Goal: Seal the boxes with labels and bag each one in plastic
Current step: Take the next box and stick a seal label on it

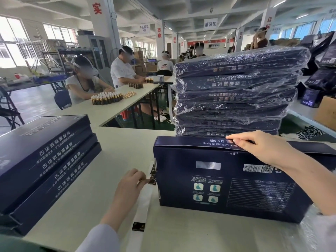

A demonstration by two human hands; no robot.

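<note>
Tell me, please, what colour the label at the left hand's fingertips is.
Black with gold print; the label by the left hand shows best in the head view.

The upturned side of the box (227, 188) reads 古法, with 来自苗疆远古 smaller beneath. My right hand (263, 148) lies over the rest. Its face carries a barcode (251, 168) and a QR code (267, 169). The stack of boxes (45, 160) to my left repeats 古法. One hanging sign (210, 24) says 灌装区, another sign (144, 28) 中药提取B区. A pillar (159, 40) bears 态度 in red. The label (151, 181) that my left hand (131, 184) pinches is too small to read.
</note>
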